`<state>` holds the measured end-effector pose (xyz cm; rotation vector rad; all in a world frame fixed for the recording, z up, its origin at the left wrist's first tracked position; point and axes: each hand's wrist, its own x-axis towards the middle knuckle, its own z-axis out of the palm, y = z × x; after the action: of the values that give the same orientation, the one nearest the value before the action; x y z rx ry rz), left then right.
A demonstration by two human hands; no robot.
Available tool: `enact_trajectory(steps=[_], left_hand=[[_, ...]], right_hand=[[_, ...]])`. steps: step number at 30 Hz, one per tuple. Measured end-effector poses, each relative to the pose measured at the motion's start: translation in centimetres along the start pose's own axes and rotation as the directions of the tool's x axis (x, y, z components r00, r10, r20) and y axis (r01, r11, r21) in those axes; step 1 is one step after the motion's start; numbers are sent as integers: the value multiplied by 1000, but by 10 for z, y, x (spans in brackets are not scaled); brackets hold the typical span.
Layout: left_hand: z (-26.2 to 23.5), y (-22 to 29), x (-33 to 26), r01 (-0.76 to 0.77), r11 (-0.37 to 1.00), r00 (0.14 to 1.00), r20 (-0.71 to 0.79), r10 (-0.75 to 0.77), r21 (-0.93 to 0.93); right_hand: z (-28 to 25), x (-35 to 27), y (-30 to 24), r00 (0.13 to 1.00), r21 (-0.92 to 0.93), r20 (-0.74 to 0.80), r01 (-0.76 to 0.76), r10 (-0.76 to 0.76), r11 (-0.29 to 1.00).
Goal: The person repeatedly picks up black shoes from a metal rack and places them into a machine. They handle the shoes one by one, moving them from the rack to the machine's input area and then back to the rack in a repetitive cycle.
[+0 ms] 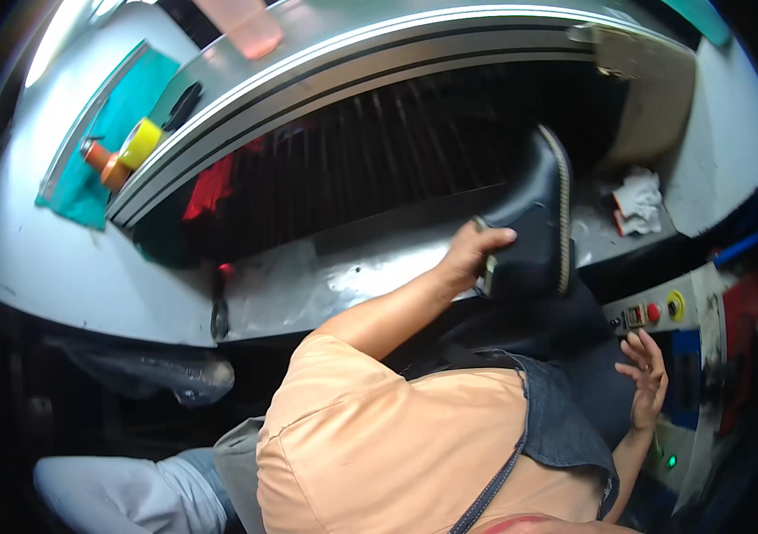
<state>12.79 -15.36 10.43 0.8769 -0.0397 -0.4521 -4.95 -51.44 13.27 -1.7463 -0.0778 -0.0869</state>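
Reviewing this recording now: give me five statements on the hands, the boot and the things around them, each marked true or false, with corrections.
1. The left hand holds the black boot. True.
2. The right hand also grips the boot. False: it is apart from the boot, just below the red button in the picture.
3. The boot's sole edge faces the picture's right. True.
4. The yellow roll is at the picture's right edge. False: it is toward the upper left.
5. The crumpled white cloth is left of the boot. False: it lies to the right.
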Motion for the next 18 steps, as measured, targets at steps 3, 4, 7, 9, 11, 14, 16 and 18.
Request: enact_trajectory(steps=[3, 4, 7, 9, 11, 14, 16, 18], left_hand=[[-89, 50, -16, -169, 955, 916, -320, 243, 242], [-119, 68, -26, -138, 955, 847, -468, 251, 262], [-237, 112, -50, -91, 926, 615, -711, 341, 365], [-256, 156, -64, 208, 847, 364, -843, 396, 488], [-363, 195, -114, 597, -129, 577, -312, 755, 792], [-394, 223, -94, 584, 168, 428, -477, 768, 794], [-360, 215, -68, 362, 102, 304, -221, 927, 926], [-394, 211, -42, 420, 20, 313, -166, 935, 907]], right_hand=[[-4, -4, 29, 986, 72, -65, -146, 151, 987], [-5, -5, 35, 980, 87, -72, -177, 183, 980], [-11, -9, 50, 965, 160, -75, -238, 252, 958], [-10, -12, 49, 957, 171, -93, -258, 276, 951], [-8, 0, 49, 958, 192, -34, -275, 286, 942], [2, 2, 46, 948, 187, -44, -303, 317, 934], [16, 4, 34, 942, 155, -57, -319, 331, 935], [30, 6, 25, 942, 123, -71, -319, 329, 940]])
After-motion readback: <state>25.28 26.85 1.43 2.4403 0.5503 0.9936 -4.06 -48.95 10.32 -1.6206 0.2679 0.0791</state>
